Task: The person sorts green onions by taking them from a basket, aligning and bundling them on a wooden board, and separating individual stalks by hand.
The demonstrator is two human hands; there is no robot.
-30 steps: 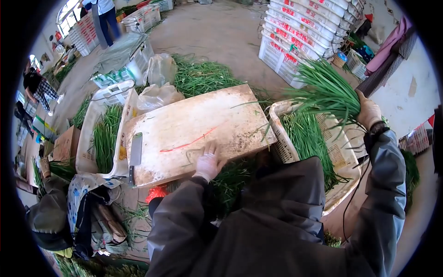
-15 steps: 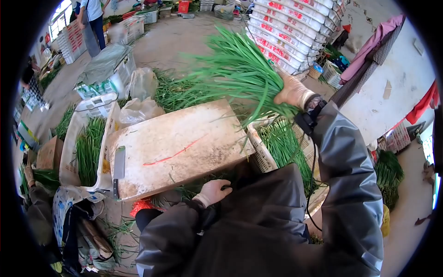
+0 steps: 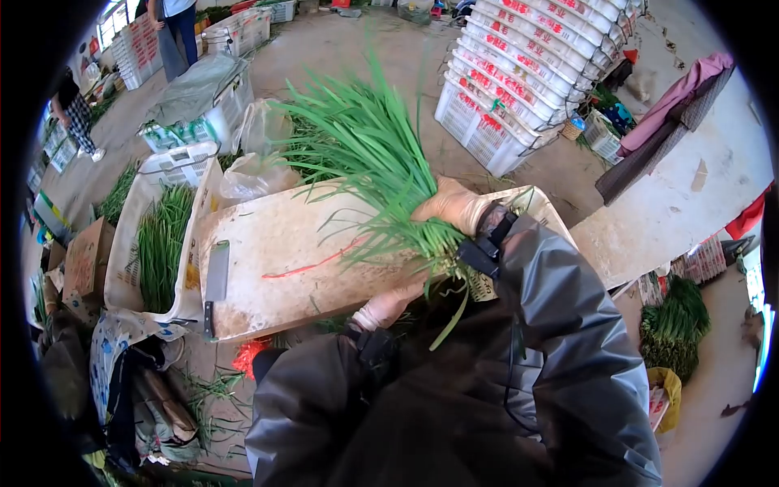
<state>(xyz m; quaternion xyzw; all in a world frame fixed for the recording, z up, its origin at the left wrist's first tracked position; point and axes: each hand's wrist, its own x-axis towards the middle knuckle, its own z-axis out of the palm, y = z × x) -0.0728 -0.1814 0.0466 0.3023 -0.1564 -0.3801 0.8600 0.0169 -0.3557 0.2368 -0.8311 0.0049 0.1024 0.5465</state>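
Right hand (image 3: 448, 206): here it is, wrapped firmly around the bunch of greens (image 3: 377, 154), just below the leaves!
Bunch of greens: up over the board's two o'clock corner, leaves fanning toward eleven, pale root ends pointing to five.
Left hand (image 3: 391, 303): in low at the board's near edge, by five o'clock, close under the roots; fingertips hidden, so I can't tell how wide it is.
Board (image 3: 280, 223): pale and stained, a red streak (image 3: 318, 258) across it.
Knife (image 3: 217, 280): flat at the board's nine o'clock end, dark handle nearest the person.
Crate (image 3: 200, 235): beyond the knife, ten o'clock from the person, greens inside.
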